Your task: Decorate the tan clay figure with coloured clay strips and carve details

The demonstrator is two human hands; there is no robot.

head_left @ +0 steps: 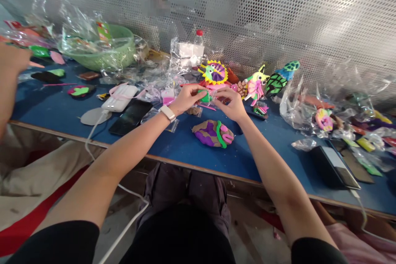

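My left hand (pixel 187 98), with a pale band on its wrist, pinches a lump of green modelling clay (pixel 204 96) above the table. Close beside it, my right hand (pixel 231 102) is closed at the fingertips on a clear plastic wrapper (pixel 212 95) around the clay. Below both hands lies a clay figure (pixel 209 133) in brown and purple, with a green strip and pink pieces at its right end. Just behind my hands are a clay figure with a yellow spiky rim (pixel 215 72) and a yellow and pink clay figure (pixel 257 83).
A light green basin (pixel 120 47) full of plastic packets stands back left. Left of my arms lie a white power bank (pixel 121 97) and a dark phone (pixel 131 116). Another phone (pixel 335 165) sits at right, near plastic bags. A co-worker's hand (pixel 14 55) reaches in at far left.
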